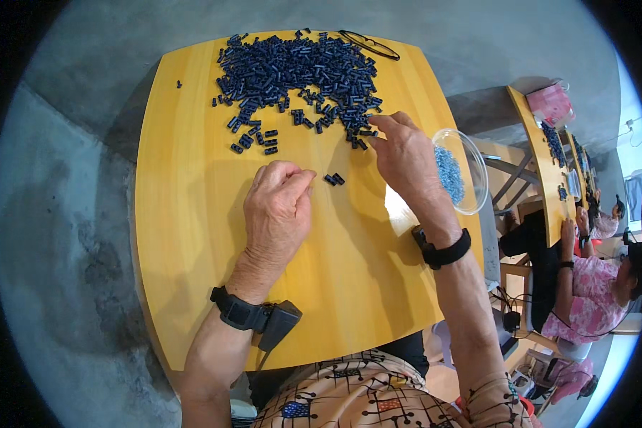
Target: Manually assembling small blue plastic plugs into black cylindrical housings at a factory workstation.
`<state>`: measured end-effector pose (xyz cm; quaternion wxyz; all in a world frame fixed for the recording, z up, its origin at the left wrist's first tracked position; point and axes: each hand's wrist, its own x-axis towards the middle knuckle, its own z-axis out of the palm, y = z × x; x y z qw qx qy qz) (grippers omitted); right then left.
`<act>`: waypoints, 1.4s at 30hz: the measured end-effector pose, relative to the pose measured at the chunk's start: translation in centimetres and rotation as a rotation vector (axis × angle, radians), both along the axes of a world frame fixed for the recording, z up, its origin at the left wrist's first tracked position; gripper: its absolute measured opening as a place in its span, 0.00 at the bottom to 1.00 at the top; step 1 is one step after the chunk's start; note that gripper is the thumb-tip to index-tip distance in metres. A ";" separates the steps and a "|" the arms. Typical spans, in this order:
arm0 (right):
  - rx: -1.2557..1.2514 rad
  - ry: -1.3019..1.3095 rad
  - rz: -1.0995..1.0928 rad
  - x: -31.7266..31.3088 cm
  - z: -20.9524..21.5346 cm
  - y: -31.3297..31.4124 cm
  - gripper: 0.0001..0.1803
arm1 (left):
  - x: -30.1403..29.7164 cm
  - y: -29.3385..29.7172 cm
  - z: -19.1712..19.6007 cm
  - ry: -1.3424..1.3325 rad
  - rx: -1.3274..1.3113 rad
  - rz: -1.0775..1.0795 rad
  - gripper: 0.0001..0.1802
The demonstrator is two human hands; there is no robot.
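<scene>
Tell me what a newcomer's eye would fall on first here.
Most likely the big pile of dark pieces across the far part of the yellow table. Next, the hands: the left near the table's middle, the right at the pile's near right edge. Then the round clear tub of pale blue bits by the table's right edge.

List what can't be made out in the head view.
All in the head view:
Left hand: its own curled fingers hide whether it pinches anything.
Right hand: fingertip detail too small to tell gripping from touching.
Dark pile: top pieces cover those beneath.
Pale blue bits in the clear tub: too small to tell shape.
</scene>
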<state>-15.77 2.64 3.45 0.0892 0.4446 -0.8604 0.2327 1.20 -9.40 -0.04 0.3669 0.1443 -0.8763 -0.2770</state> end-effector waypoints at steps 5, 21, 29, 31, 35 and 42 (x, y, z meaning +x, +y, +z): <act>0.073 -0.005 -0.016 0.2 -0.2 -1.9 0.06 | 0.0 -0.2 -0.2 -0.002 0.098 -0.023 0.11; -0.121 -0.618 -0.068 -0.6 -0.1 -3.2 0.07 | -0.2 -0.4 -0.7 0.149 0.225 -0.055 0.08; -0.465 -1.491 0.114 3.0 1.1 -2.5 0.06 | -0.2 0.0 0.5 0.268 0.494 -0.109 0.07; -0.428 -1.422 0.116 4.0 1.6 -2.3 0.06 | -0.2 0.1 0.7 0.283 0.547 -0.109 0.08; -0.363 -1.214 0.080 6.4 1.8 -1.0 0.06 | -0.3 0.4 0.0 0.250 0.568 -0.181 0.07; -0.518 -1.340 -0.124 9.2 1.1 4.6 0.07 | -0.2 3.5 0.5 0.189 0.524 -0.345 0.06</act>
